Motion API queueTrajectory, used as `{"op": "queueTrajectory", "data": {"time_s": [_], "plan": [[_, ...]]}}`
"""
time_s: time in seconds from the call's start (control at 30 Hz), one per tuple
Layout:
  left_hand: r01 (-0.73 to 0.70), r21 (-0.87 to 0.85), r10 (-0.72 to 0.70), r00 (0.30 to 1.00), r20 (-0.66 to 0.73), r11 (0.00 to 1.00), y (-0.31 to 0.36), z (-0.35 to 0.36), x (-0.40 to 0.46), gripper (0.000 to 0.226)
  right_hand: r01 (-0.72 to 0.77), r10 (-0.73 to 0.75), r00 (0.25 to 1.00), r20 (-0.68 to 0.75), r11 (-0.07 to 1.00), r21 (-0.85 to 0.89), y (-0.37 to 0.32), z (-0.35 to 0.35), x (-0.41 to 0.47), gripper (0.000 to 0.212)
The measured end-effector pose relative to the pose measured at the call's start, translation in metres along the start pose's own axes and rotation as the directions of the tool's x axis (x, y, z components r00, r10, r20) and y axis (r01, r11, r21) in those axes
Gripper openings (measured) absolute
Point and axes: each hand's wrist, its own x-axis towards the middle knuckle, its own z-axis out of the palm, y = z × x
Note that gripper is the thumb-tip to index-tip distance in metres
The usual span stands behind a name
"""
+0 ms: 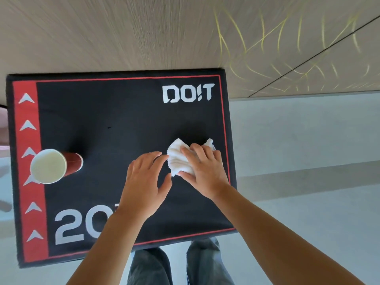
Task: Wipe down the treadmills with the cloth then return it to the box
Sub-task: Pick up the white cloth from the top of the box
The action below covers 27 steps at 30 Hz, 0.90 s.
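Observation:
A crumpled white cloth lies on top of a black box with red trim and white "DO!T" and "20" lettering. My right hand rests on the cloth, fingers curled over its right part and pressing it onto the box top. My left hand hovers just left of the cloth with fingers spread, fingertips close to the cloth's left edge. No treadmill is in view.
A red paper cup with a pale inside stands on the box's left side, over the red arrow strip. A wood-grain wall rises behind the box. Grey floor spreads to the right. My legs in grey trousers stand below the box.

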Motion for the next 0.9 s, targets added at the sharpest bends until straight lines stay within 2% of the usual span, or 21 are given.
{"op": "queueTrajectory", "data": {"time_s": [0.2,0.3,0.57,0.77,0.9], "plan": [[-0.027,0.034,0.026,1.0,0.007,0.999,0.013,-0.023,-0.009,0.05,-0.062,0.06,0.995,0.083,0.998,0.027,-0.014,-0.019,0.007,0.048],[-0.033,0.044,0.034,0.999,-0.01,0.998,0.023,-0.042,-0.016,0.046,-0.17,0.153,0.975,0.161,0.98,0.102,-0.017,-0.047,0.013,0.041],[-0.098,0.052,0.1,0.994,-0.043,0.994,0.082,-0.116,-0.054,0.049,-0.463,0.43,0.872,0.235,0.879,0.111,-0.026,-0.17,-0.018,0.054],[-0.17,0.068,0.176,0.98,-0.096,0.983,0.146,-0.196,-0.098,0.045,-0.448,0.447,0.894,0.032,0.89,0.085,-0.043,-0.283,-0.055,0.05],[-0.23,0.064,0.238,0.957,-0.164,0.971,0.185,-0.255,-0.125,0.045,-0.487,0.517,0.854,-0.062,0.835,0.257,-0.056,-0.368,-0.076,0.045]]}}
